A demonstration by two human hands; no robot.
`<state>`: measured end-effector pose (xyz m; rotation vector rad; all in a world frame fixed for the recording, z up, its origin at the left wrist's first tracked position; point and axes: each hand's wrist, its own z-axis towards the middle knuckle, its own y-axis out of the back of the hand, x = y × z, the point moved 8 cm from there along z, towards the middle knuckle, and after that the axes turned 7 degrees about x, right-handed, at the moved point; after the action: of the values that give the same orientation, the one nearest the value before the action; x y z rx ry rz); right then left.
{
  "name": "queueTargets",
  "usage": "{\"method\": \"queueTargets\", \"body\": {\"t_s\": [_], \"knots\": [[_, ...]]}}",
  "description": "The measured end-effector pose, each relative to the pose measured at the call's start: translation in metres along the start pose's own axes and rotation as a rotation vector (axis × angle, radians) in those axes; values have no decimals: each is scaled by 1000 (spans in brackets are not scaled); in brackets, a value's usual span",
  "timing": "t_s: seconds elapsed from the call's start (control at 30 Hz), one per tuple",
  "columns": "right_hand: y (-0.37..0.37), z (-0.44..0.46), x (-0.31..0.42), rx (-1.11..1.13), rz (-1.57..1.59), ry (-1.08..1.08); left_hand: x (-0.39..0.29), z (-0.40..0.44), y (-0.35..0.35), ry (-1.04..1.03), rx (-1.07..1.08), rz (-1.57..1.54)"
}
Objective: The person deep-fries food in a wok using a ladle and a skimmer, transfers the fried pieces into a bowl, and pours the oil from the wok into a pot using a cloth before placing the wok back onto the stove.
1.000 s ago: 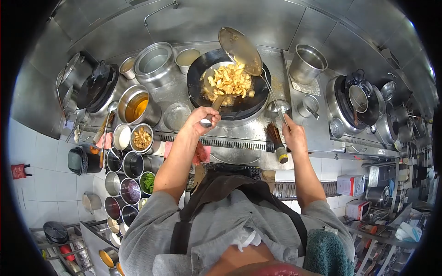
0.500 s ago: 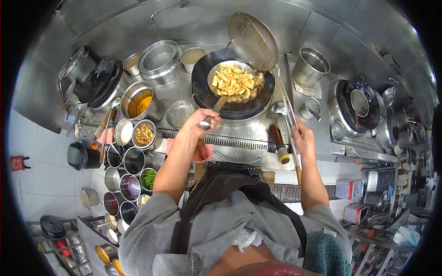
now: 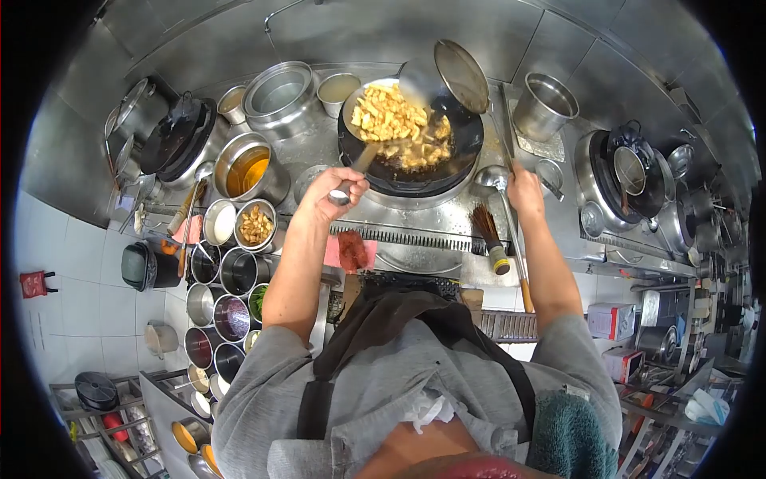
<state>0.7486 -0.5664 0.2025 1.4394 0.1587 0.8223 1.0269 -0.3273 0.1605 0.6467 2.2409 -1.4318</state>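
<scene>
Both arms reach forward, bare from the elbows, and lean slightly inward. The left arm (image 3: pixel 294 275) ends in the left grip (image 3: pixel 337 191), closed with its fingers curled round, the hand turned inward at the left wrist (image 3: pixel 313 217). The right arm (image 3: pixel 552 263) runs up to the right grip (image 3: pixel 525 191), also closed; its fingers look tightly folded, though they show small. The two grips are well apart, roughly level.

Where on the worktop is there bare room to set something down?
Bare steel shows between the right hand and the small round bowl; a narrower patch lies between the wok and the brush. Crowded: left of the left hand, where pots and tins stand packed.
</scene>
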Motion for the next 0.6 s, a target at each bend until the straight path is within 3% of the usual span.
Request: {"method": "queueTargets", "body": {"t_s": [0.07, 0.13, 0.17, 0.2, 0.27, 0.4, 0.5, 0.6], "knots": [[-18, 4, -17, 12, 6, 28, -10, -5, 0, -20, 13, -22], [-51, 5, -36, 321, 118, -58, -22, -14, 0, -47, -15, -7], [-57, -5, -35, 460, 387, -155, -27, -18, 1, -76, -39, 12], [-51, -11, -29, 470, 380, -151, -29, -21, 1, -78, -44, 0], [-57, -31, -23, 637, 663, -284, -38, -28, 3, -140, -72, 51], [-81, -49, 8, 727, 982, -371, -46, -33, 5, -236, -145, 105], [-124, -50, 33, 611, 1142, -454, -48, -35, 0, -246, -158, 119], [-168, -31, 69, 694, 1287, -329, -43, -25, 7, -161, -94, -17]]}}
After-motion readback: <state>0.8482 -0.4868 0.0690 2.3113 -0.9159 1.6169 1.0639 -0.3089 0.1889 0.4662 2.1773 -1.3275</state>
